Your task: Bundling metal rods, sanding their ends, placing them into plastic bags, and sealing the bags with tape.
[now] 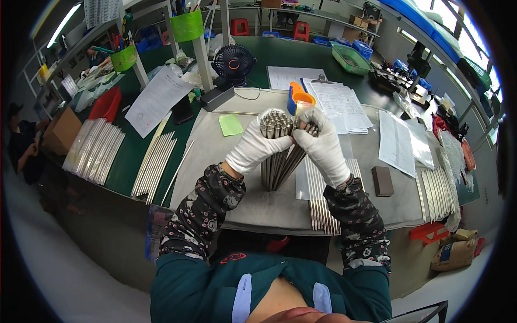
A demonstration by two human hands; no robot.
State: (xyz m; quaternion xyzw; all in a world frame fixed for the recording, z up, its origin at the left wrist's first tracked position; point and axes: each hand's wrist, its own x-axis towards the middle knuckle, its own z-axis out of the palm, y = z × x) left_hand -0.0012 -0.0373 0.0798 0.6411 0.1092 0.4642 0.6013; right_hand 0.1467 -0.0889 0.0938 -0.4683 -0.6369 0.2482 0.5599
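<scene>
Both hands wear white knit gloves. The left hand [254, 146] is wrapped around a bundle of metal tubes [276, 153], clamped on its upper part; the right hand [322, 146] closes on the same bundle from the other side, fingers curled over the tube tops. The bundle stands nearly upright between the two hands, its lower end resting on the grey mat [215, 156] and its open round ends facing up. The tubes are thin, straight and silvery; there are too many to count exactly, a few dozen at least. Just under the right wrist more tubes lie flat in one row [322, 207]. Farther left, on the green tabletop [134, 156], lie two further groups of long metal rods [155, 164]. One small black fan [233, 63] stands beyond the mat.
</scene>
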